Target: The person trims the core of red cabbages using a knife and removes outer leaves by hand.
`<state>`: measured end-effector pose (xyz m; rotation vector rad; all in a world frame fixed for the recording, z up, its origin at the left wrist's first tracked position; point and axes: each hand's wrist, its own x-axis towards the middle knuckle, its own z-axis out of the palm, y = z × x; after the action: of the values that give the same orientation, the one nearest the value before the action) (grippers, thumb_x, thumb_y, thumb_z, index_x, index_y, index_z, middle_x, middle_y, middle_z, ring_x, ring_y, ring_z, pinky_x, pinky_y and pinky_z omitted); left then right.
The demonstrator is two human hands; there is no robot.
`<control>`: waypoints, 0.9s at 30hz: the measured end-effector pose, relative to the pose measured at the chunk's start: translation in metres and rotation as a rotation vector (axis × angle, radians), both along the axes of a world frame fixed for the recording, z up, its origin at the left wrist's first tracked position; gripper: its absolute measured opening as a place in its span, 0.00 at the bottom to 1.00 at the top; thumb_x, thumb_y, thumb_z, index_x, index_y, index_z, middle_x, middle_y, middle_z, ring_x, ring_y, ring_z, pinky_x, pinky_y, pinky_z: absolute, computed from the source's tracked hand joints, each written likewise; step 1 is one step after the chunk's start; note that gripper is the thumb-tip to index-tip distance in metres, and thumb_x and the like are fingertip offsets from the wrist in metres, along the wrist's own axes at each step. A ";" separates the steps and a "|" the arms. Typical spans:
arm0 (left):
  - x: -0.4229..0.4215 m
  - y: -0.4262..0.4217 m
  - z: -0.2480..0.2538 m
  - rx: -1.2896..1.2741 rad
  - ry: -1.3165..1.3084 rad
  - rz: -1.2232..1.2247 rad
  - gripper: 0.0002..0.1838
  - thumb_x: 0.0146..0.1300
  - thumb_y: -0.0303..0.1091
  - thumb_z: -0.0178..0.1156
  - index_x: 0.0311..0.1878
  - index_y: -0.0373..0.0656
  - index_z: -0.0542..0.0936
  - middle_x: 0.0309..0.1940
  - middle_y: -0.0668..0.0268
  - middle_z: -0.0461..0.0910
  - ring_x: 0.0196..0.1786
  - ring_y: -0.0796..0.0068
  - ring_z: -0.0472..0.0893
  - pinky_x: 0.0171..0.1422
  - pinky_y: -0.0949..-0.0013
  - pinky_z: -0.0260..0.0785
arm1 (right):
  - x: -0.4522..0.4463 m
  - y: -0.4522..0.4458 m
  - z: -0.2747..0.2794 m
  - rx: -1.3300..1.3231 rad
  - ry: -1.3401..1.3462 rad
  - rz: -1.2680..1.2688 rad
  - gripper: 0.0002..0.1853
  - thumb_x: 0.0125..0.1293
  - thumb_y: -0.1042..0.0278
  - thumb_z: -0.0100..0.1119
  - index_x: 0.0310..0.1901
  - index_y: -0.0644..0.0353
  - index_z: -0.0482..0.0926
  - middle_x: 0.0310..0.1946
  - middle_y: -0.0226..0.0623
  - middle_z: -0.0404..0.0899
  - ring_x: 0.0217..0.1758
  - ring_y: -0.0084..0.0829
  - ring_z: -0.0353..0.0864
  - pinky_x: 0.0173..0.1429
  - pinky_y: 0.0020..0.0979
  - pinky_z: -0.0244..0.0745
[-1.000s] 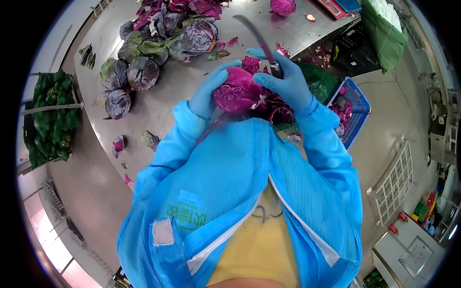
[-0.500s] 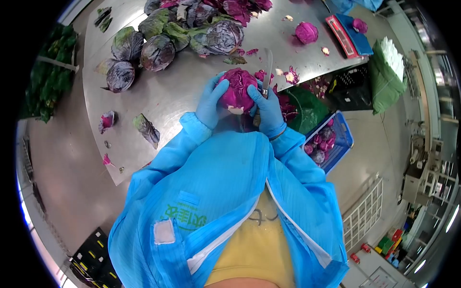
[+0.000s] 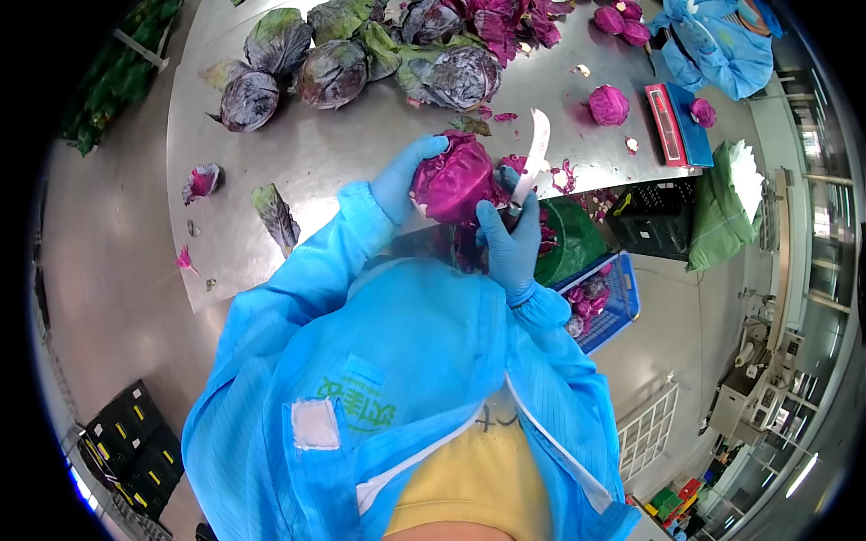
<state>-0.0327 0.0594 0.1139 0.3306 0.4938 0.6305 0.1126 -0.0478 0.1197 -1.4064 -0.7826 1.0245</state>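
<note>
A peeled red cabbage [image 3: 454, 178] is held over the near edge of the metal table by my left hand [image 3: 403, 177], its gloved fingers curled round the left side. In my right hand [image 3: 511, 242], also blue-gloved, a knife [image 3: 536, 149] is gripped by its handle, the curved blade pointing up and away from me. That hand sits just right of the cabbage, apart from its lower side. Dark trimmed leaves hang or lie partly hidden behind and below the two hands.
Several unpeeled cabbages [image 3: 332, 74] and loose leaves lie at the table's far left. A peeled cabbage [image 3: 608, 105] lies near the scale [image 3: 672, 124]. Right of me stand a blue crate [image 3: 615, 311] of cabbages, a green bag [image 3: 575, 242] and a black crate [image 3: 658, 216]. A co-worker's blue sleeve [image 3: 713, 45] shows beyond.
My right hand has come away from the cabbage and lowered slightly, with the knife tilted more to the right. The cabbage has turned in my left hand. My view has shifted.
</note>
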 end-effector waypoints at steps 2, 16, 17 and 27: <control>-0.004 0.003 -0.002 0.042 0.063 -0.011 0.23 0.62 0.43 0.59 0.57 0.40 0.74 0.49 0.59 0.80 0.49 0.67 0.81 0.57 0.66 0.74 | 0.007 -0.006 0.006 0.044 -0.141 -0.013 0.26 0.61 0.70 0.65 0.60 0.63 0.67 0.47 0.36 0.74 0.36 0.17 0.72 0.39 0.19 0.71; -0.011 0.012 -0.010 0.615 0.160 -0.196 0.26 0.63 0.41 0.53 0.61 0.35 0.72 0.58 0.58 0.75 0.60 0.70 0.73 0.67 0.67 0.62 | 0.027 0.013 0.063 0.368 -0.766 0.309 0.17 0.58 0.76 0.64 0.50 0.56 0.80 0.42 0.38 0.76 0.43 0.32 0.78 0.45 0.30 0.74; -0.010 0.013 -0.014 0.613 0.158 -0.199 0.26 0.63 0.41 0.53 0.61 0.35 0.72 0.58 0.58 0.75 0.60 0.70 0.73 0.67 0.67 0.62 | 0.023 0.019 0.066 0.439 -0.845 0.359 0.17 0.57 0.76 0.65 0.50 0.55 0.80 0.42 0.38 0.76 0.43 0.33 0.78 0.44 0.30 0.74; 0.000 0.019 -0.080 0.799 0.242 -0.295 0.22 0.65 0.40 0.54 0.59 0.37 0.74 0.55 0.63 0.76 0.58 0.74 0.74 0.66 0.70 0.62 | 0.027 0.039 0.063 0.270 -0.886 0.601 0.11 0.55 0.75 0.67 0.41 0.58 0.80 0.35 0.36 0.76 0.33 0.31 0.78 0.38 0.28 0.74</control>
<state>-0.0322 0.0782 0.0335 1.2246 0.3936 0.4769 0.1401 -0.0085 0.1827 -1.3949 -2.0031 0.6416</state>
